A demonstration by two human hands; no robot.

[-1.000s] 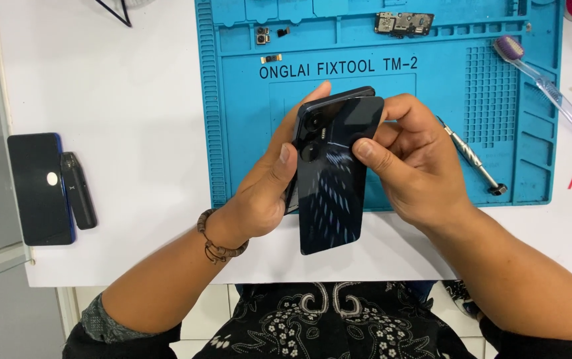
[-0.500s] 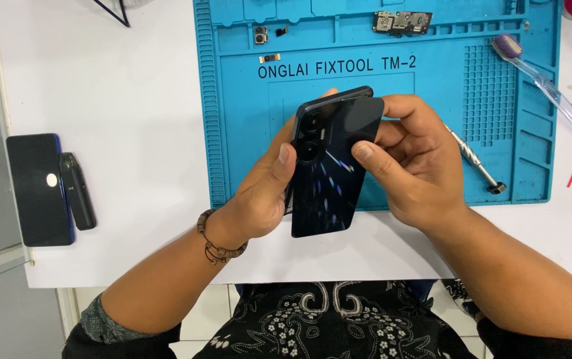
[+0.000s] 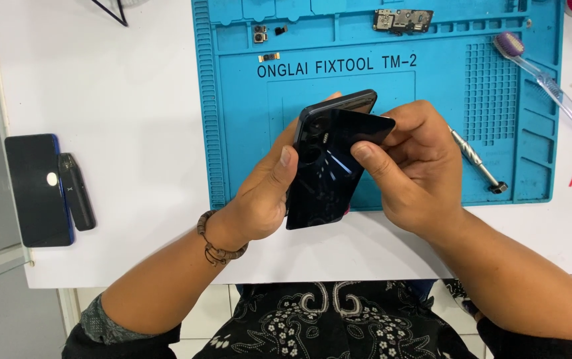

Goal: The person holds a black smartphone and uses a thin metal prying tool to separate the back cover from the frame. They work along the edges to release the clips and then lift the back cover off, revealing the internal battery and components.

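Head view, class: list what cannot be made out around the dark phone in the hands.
- Phone front face: turned away from the camera.
- Its left edge: covered by the left hand.
- Right hand fingertips: hidden behind the phone.
- Small parts on the blue mat: too small.

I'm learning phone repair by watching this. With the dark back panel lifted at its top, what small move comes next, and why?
Probably keep peeling: the right hand pinches the glossy dark back panel, raised off the black phone body at the top, while its lower end seems attached. The left hand steadies the phone.
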